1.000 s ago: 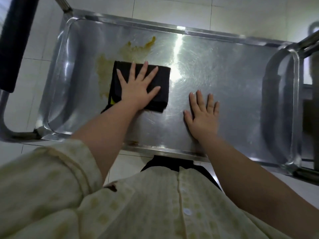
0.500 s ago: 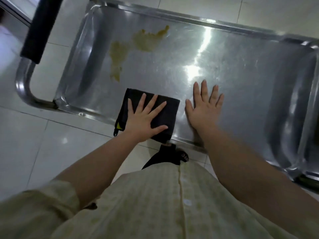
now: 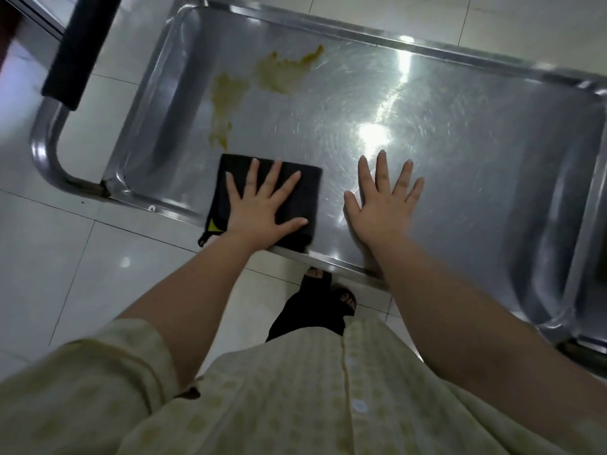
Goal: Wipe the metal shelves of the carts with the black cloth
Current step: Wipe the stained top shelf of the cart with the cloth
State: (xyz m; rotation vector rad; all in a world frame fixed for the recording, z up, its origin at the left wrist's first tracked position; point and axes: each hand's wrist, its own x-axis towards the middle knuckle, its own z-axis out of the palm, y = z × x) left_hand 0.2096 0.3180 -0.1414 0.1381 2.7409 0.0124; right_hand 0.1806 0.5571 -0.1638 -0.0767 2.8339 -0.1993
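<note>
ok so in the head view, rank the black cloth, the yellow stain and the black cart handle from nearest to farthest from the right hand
1. black cloth, just left of the right hand, under the left hand.
2. yellow stain, farther back and left on the shelf.
3. black cart handle, far left, beyond the shelf's end.

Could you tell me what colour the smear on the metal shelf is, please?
The smear is yellowish-brown, clearest in the head view.
</note>
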